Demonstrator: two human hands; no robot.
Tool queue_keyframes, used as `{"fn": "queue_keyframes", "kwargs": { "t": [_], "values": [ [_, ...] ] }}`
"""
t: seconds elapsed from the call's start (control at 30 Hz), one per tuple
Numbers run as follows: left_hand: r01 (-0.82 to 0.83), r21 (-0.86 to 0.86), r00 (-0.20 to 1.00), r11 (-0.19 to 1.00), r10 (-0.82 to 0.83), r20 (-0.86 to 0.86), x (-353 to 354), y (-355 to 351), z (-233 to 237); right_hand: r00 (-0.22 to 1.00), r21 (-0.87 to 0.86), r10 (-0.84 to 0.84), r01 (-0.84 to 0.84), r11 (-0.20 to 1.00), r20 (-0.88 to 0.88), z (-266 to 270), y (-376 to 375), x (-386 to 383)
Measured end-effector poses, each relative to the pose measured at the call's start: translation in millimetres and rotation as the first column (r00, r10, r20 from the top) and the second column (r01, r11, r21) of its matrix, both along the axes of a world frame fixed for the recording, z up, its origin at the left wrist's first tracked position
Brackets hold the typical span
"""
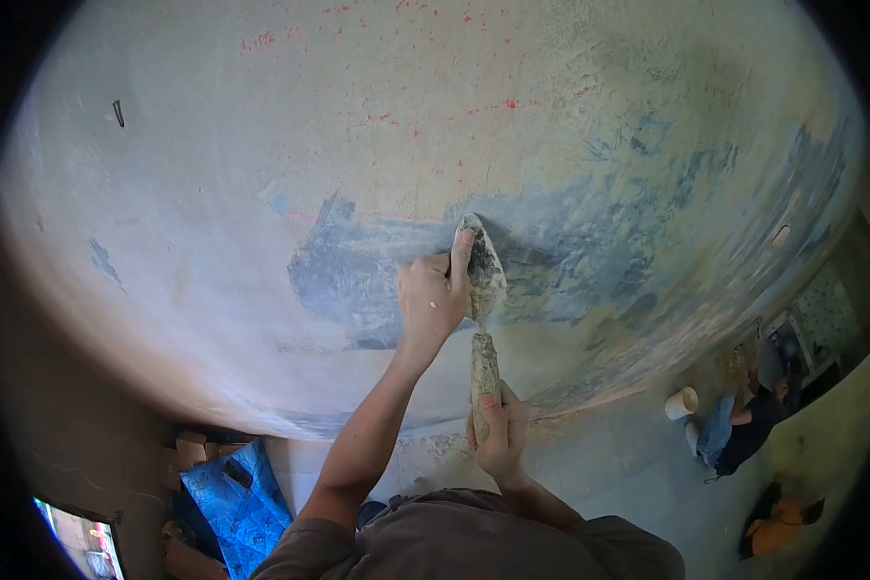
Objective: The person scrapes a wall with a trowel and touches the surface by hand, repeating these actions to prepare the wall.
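A trowel with a pointed, plaster-smeared blade (488,266) lies against the wall (387,164), its tip pointing up. My right hand (501,425) is wrapped round its crusted handle. My left hand (437,290) is on the blade's left side, thumb stretched along the blade and the other fingers curled by its edge. Around the blade the wall shows a rough blue-grey patch (590,242), with red specks above it.
A blue sheet (237,493) and cardboard boxes (193,449) are at lower left. At lower right are a white bucket (681,403), a person in dark top and jeans (744,430), and an orange-clothed figure (776,530). A nail (118,113) sticks out at upper left.
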State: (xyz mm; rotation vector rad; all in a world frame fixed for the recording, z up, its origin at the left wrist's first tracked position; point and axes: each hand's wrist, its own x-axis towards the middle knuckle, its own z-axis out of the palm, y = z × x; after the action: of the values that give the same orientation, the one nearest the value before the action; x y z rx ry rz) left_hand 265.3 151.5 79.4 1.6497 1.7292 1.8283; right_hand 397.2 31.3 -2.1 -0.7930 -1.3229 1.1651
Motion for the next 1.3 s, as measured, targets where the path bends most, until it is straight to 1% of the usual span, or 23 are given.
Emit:
{"fn": "queue_keyframes", "kwargs": {
  "t": [0.03, 0.13, 0.23, 0.27, 0.37, 0.47, 0.53, 0.57, 0.6, 0.63, 0.7, 0.77, 0.8, 0.83, 0.9, 0.93, 1.0, 1.03, 1.1, 1.17, 1.23, 1.3],
  "values": [
    [0.005, -0.018, 1.0, 1.0, -0.005, -0.001, -1, 0, 0, 1.0, 0.001, -0.002, 0.002, 1.0, 0.003, -2, 1, 0],
    [-0.017, 0.129, 0.999, 0.992, 0.021, -0.034, -3, 16, 19, 1.0, 0.022, 0.016, -0.016, 1.0, 0.002, 23, 10, -4],
    [-0.021, 0.119, 0.999, 0.993, 0.026, -0.036, -1, 14, 50, 1.0, 0.096, -0.018, 0.02, 0.995, -0.022, 31, 21, -8],
    [-0.006, 0.068, 1.0, 0.998, 0.007, -0.019, -1, 12, 54, 1.0, 0.079, -0.024, 0.025, 0.997, -0.018, 30, 18, -6],
    [-0.034, 0.186, 0.996, 0.982, 0.048, -0.069, -1, 16, 27, 0.999, 0.054, -0.032, 0.032, 0.998, -0.001, 27, 15, -3],
    [-0.035, 0.056, 0.996, 0.998, 0.04, -0.085, -1, 6, -5, 0.999, 0.03, -0.038, 0.037, 0.999, 0.028, -1, 6, 0],
    [-0.031, -0.035, 0.996, 0.999, 0.027, -0.086, -1, 2, -2, 0.999, 0.014, -0.031, 0.03, 0.999, 0.041, -10, 6, 2],
    [-0.025, -0.087, 0.996, 0.996, 0.017, -0.085, 0, 1, -2, 0.998, 0.035, -0.037, 0.035, 0.999, 0.044, -7, 9, 1],
    [-0.016, 0.039, 0.994, 0.999, 0.021, -0.108, 0, 9, -2, 0.998, 0.049, -0.046, 0.043, 0.998, 0.051, -1, 11, 0],
    [-0.012, 0.093, 0.994, 0.996, 0.022, -0.107, 0, 16, 6, 0.996, 0.061, -0.057, 0.054, 0.997, 0.062, 6, 14, 1],
    [-0.002, 0.197, 0.995, 0.98, 0.022, -0.099, 2, 25, 31, 0.998, 0.085, -0.068, 0.068, 0.994, 0.005, 26, 24, -4],
    [0.009, 0.19, 0.998, 0.982, 0.004, -0.067, 6, 22, 59, 0.997, 0.094, -0.06, 0.063, 0.994, -0.04, 42, 27, -3],
    [0.012, 0.191, 0.999, 0.981, -0.001, -0.052, 7, 20, 65, 0.997, 0.092, -0.044, 0.049, 0.995, -0.057, 50, 25, -1],
    [0.003, 0.176, 0.998, 0.984, 0.007, -0.054, 8, 19, 62, 0.997, 0.096, -0.026, 0.033, 0.995, -0.077, 55, 25, 0],
    [-0.019, 0.159, 0.997, 0.987, 0.03, -0.067, 8, 17, 48, 0.999, 0.052, -0.024, 0.026, 0.998, -0.044, 43, 19, 4],
    [-0.029, 0.107, 0.996, 0.994, 0.038, -0.083, 8, 14, 37, 0.999, 0.036, -0.021, 0.022, 0.999, -0.03, 33, 16, 5],
    [-0.055, 0.006, 0.992, 0.998, 0.055, -0.116, 8, 7, 15, 0.998, -0.002, -0.027, 0.027, 1.0, -0.055, 8, 6, 5],
    [-0.043, -0.032, 0.994, 0.999, 0.04, -0.102, 8, 5, 12, 0.997, -0.026, -0.031, 0.03, 0.999, -0.066, 1, 5, 3],
    [-0.011, -0.122, 0.997, 0.992, 0.003, -0.071, 9, 3, 8, 0.999, -0.018, -0.017, 0.016, 1.0, -0.049, 3, 8, 5],
    [-0.02, -0.078, 0.996, 0.997, 0.013, -0.084, 9, 8, 19, 0.999, -0.005, -0.014, 0.013, 1.0, -0.047, 10, 6, 5],
    [-0.027, -0.063, 0.994, 0.998, 0.02, -0.107, 10, 11, 40, 0.998, 0.025, -0.012, 0.014, 1.0, -0.063, 31, 11, 1],
    [-0.017, -0.034, 0.997, 0.999, 0.014, -0.078, 13, 10, 50, 0.997, 0.047, -0.025, 0.029, 0.999, -0.077, 38, 17, 1]
  ]
}}
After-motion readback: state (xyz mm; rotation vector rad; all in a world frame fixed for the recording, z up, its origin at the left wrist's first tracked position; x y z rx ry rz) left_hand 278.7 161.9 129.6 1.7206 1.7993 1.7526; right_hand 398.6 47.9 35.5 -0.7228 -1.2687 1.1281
